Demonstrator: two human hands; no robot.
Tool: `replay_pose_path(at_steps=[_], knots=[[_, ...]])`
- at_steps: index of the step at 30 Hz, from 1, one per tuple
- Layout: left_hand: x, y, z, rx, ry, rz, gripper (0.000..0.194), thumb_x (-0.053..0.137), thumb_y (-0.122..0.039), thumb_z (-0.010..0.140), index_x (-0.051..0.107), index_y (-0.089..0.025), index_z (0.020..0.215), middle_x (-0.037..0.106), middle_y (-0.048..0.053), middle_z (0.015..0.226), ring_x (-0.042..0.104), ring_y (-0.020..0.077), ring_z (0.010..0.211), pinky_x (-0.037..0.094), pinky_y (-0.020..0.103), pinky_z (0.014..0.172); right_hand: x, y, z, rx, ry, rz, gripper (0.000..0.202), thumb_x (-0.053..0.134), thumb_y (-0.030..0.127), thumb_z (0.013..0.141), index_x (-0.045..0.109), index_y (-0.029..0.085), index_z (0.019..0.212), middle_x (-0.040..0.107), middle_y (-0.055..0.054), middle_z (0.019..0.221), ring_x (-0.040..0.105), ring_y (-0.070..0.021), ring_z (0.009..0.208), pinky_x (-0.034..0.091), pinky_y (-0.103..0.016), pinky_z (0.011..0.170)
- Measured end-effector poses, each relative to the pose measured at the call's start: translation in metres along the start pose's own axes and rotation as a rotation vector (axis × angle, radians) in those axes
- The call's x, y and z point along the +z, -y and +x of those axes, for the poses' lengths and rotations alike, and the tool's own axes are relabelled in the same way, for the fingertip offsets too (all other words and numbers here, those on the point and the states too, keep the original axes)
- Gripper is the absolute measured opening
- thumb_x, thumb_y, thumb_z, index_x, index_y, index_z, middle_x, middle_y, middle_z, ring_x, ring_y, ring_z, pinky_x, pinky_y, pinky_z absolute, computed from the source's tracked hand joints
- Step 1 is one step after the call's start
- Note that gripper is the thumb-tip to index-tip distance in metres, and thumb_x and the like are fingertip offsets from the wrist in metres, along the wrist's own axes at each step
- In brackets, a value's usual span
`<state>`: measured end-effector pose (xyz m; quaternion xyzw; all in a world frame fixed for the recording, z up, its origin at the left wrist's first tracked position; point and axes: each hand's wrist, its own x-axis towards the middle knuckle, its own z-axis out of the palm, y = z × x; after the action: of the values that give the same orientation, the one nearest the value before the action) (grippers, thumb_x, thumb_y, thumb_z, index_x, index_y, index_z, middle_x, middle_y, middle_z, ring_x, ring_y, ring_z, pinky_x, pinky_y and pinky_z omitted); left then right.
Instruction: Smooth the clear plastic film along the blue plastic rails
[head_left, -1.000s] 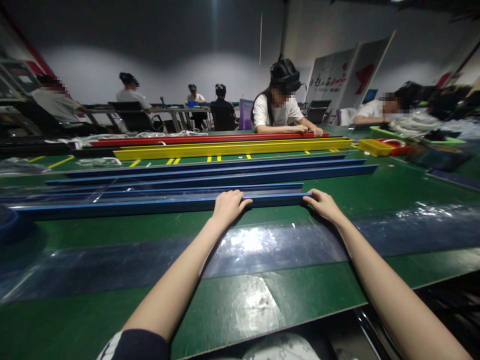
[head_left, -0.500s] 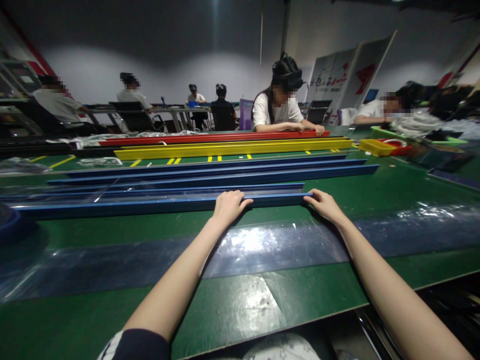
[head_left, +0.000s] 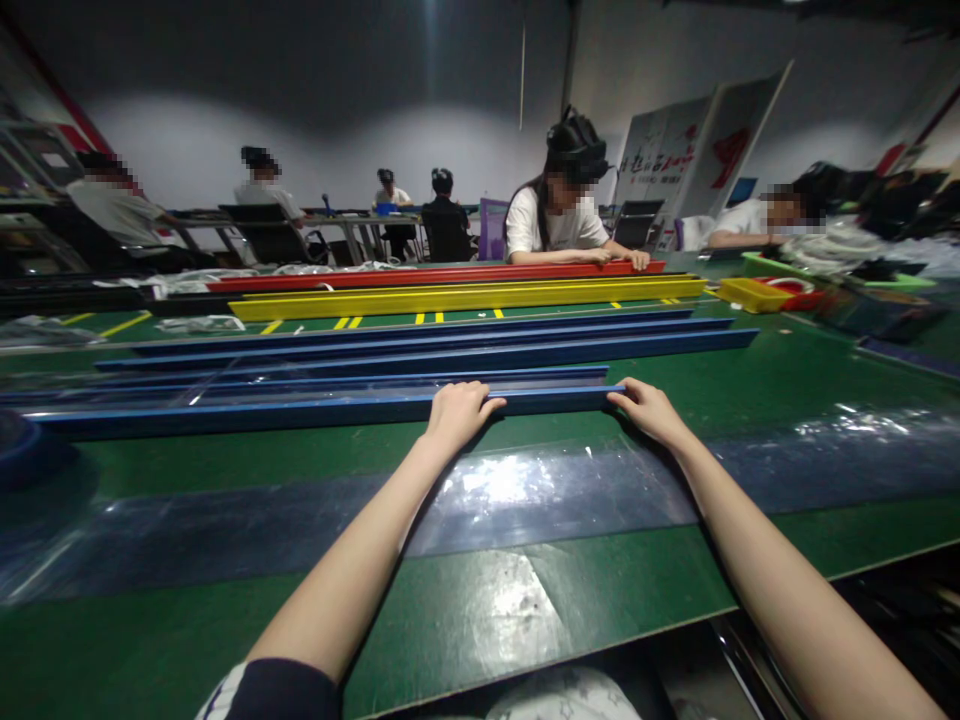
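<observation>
A long blue channel strip (head_left: 300,414) lies across the green table, its raised edges running left to right. My left hand (head_left: 459,408) is closed over its near wall, fingers over the top edge and thumb along the front. At the strip's right end, my right hand (head_left: 646,408) pinches the corner between thumb and fingers. Clear plastic film (head_left: 217,375) covers part of the strip's left side. Under my forearms a wide band of clear plastic sheet (head_left: 555,490) lies flat along the table.
Several more blue strips (head_left: 525,345) lie just beyond, then yellow strips (head_left: 465,298) and red strips (head_left: 420,274). A co-worker (head_left: 559,215) handles the red ones opposite. A yellow tray (head_left: 752,294) and a green tray (head_left: 892,283) stand at the back right. A rounded blue object (head_left: 34,450) sits far left.
Both my hands stay in place on the blue channel strip. Across the table, the red strips have shifted slightly to the right with the co-worker's hands.
</observation>
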<state>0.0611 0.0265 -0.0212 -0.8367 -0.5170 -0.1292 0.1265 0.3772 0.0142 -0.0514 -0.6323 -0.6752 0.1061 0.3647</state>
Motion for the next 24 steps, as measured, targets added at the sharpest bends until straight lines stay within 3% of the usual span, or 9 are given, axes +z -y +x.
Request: replay_pose_path(at_steps=[7,11,19,24], knots=[[0.0,0.0,0.0,0.011,-0.002,0.007,0.048,0.031,-0.054,0.09,0.063,-0.019,0.082,0.068,0.006,0.087,0.062,0.0195,0.08,0.037,0.028,0.067,0.0,0.004,-0.001,0.007,0.031,0.024,0.023,0.05,0.044,0.073,0.056,0.021,0.073,0.062,-0.002,0.067,0.054,-0.0162,0.062,0.039,-0.027,0.059],[-0.001,-0.001,-0.001,0.013,-0.001,0.013,0.047,0.032,-0.053,0.09,0.063,-0.019,0.083,0.068,0.006,0.088,0.062,0.0193,0.081,0.038,0.028,0.067,0.001,0.004,-0.001,-0.039,0.031,0.025,0.027,0.053,0.045,0.074,0.058,0.021,0.085,0.066,-0.004,0.084,0.058,-0.0191,0.078,0.043,-0.031,0.072],[0.0,-0.001,-0.002,0.005,-0.02,-0.021,0.046,0.033,-0.052,0.09,0.063,-0.018,0.084,0.068,0.006,0.089,0.062,0.0191,0.083,0.037,0.029,0.069,0.004,0.03,0.0,-0.331,-0.07,-0.378,0.031,0.052,0.049,0.079,0.063,0.021,0.088,0.065,-0.009,0.105,0.051,-0.0264,0.1,0.034,-0.04,0.086],[0.001,-0.001,-0.002,0.007,-0.014,-0.006,0.046,0.033,-0.052,0.09,0.063,-0.018,0.085,0.068,0.006,0.088,0.062,0.0199,0.083,0.037,0.029,0.068,0.011,0.058,0.004,-0.406,0.132,-0.5,0.041,0.044,0.054,0.083,0.062,0.019,0.096,0.066,-0.008,0.1,0.055,-0.0232,0.094,0.032,-0.036,0.084]])
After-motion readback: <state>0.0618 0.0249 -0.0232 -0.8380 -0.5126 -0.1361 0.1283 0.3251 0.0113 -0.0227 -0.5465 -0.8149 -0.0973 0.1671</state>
